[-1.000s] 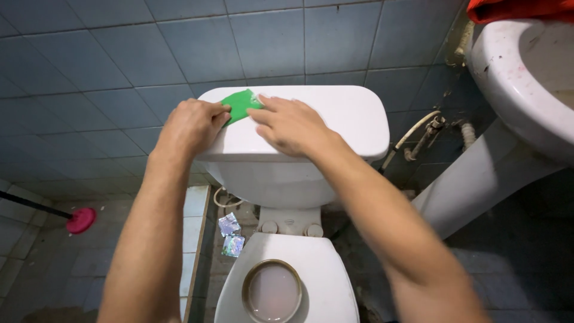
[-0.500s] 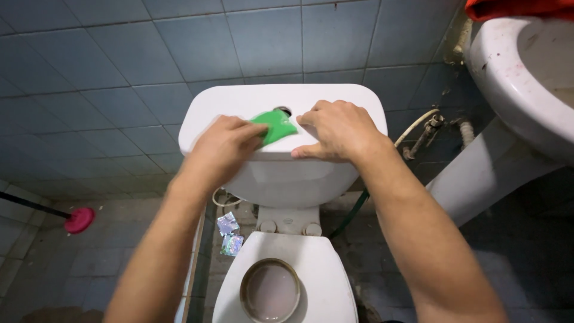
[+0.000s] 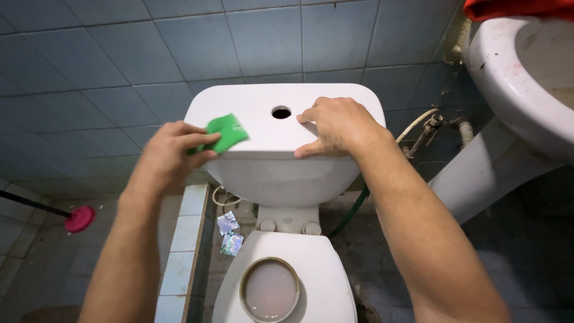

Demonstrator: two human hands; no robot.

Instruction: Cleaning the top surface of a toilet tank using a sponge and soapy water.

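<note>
At tank lid left edge, left hand grips green sponge; right hand flat, empty.

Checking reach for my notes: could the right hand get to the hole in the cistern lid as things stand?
Probably yes: the right hand rests flat on the cistern lid, just beside the hole, with nothing between them.

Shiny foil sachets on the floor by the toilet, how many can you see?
2. One shiny foil sachet lies left of the white toilet's base; the second lies just below it. Others may be hidden behind the bowl.
</note>
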